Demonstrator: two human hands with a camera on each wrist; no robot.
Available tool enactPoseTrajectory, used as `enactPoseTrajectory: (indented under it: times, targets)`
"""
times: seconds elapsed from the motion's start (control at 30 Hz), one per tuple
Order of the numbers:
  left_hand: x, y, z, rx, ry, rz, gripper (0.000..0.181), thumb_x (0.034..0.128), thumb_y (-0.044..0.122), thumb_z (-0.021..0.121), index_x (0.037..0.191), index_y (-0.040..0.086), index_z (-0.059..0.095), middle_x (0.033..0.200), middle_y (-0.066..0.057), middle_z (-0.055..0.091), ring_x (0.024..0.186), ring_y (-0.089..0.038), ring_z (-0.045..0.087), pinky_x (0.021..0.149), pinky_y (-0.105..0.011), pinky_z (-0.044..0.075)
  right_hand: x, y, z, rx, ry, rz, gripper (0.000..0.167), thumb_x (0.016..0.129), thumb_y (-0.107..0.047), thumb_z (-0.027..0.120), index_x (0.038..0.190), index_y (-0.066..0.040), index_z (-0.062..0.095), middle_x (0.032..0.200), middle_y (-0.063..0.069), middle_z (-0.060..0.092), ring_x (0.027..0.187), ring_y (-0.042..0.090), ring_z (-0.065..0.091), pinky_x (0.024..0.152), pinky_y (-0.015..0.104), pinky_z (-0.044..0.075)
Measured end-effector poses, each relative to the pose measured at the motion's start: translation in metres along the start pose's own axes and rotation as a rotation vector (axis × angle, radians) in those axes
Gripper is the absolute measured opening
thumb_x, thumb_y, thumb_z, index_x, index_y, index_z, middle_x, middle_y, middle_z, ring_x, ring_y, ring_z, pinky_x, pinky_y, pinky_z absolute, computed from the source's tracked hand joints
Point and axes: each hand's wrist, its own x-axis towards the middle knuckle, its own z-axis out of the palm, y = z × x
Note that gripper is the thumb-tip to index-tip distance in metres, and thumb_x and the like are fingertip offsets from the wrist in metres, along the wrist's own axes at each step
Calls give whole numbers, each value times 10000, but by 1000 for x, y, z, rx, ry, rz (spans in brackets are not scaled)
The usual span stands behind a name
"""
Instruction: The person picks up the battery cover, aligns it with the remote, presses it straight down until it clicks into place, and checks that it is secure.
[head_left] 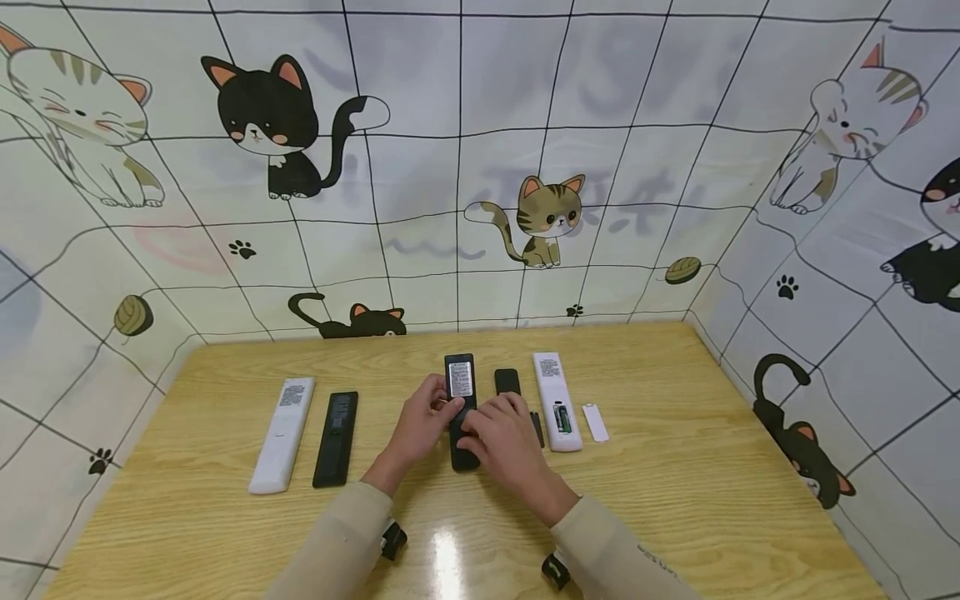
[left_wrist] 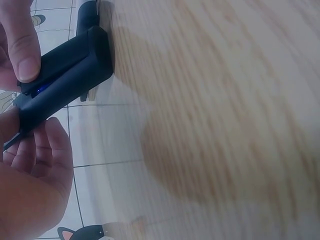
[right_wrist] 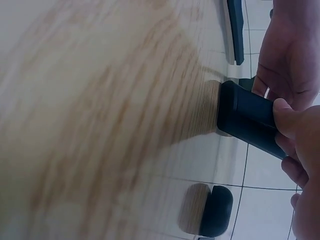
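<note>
The black remote (head_left: 456, 432) is in both hands, mid-table and roughly straight ahead on my head feed, label (head_left: 461, 379) facing up at the far end. Long axis runs pretty much away from the person, and the wrist cams show me it's sloped: far end lifted, near end down by the wooden table (head_left: 675, 500). Can't tell if that end touches. Left hand (head_left: 423, 421) has it clamped, thumb on top, fingers curled round the side. Right hand (head_left: 510, 442) is curled over the lower half, pinching there with its thumb on the panel (left_wrist: 65, 59), which sits askew with a thin gap under it.

Just past the right hand I've got a shorter black remote (head_left: 507, 382), partly hidden, and a dark piece (head_left: 537, 427). Next along, a white remote (head_left: 551, 383), battery bay uncovered with a battery (head_left: 562, 418) in it, then a small white cover (head_left: 596, 423). Over left: a dark remote (head_left: 335, 439) and a bigger white one (head_left: 281, 433). Cat-print cloth (head_left: 420, 183) behind.
</note>
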Motion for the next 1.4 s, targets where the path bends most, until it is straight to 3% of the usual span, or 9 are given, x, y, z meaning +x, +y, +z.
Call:
enactPoseTrajectory:
  times: [0.67, 1.03, 1.2, 1.4]
  targets:
    - [-4, 5, 0, 30, 14, 33, 226, 970, 161, 602, 1182, 113, 541, 935, -90, 703, 813, -172, 596, 638, -232, 495, 0, -4, -1, -17, -16, 54, 224, 789, -394, 784, 889, -242, 654, 903, -101, 677, 962, 138, 569, 1023, 416, 375]
    - [-1, 0, 1, 55, 20, 37, 214, 972, 181, 602, 1168, 129, 535, 931, -53, 706, 817, -149, 595, 633, -235, 499, 1, -4, -2, -14, 2, 71, 258, 766, -403, 806, 899, -255, 641, 856, -121, 655, 937, 131, 564, 1017, 417, 372]
    - [-1, -1, 1, 53, 17, 26, 206, 975, 197, 599, 1166, 153, 536, 926, -46, 695, 827, -165, 588, 636, -244, 495, 1, -2, -2, -4, -11, 100, 299, 777, -421, 799, 950, -246, 630, 833, -106, 634, 897, 121, 540, 1016, 409, 358]
    - [-1, -3, 2, 46, 18, 17, 220, 974, 205, 601, 1180, 165, 534, 942, -49, 694, 832, -168, 586, 648, -262, 501, 3, 3, -4, 53, -58, 218, 480, 811, -459, 766, 1159, -181, 588, 910, -51, 650, 935, 156, 531, 1012, 402, 343]
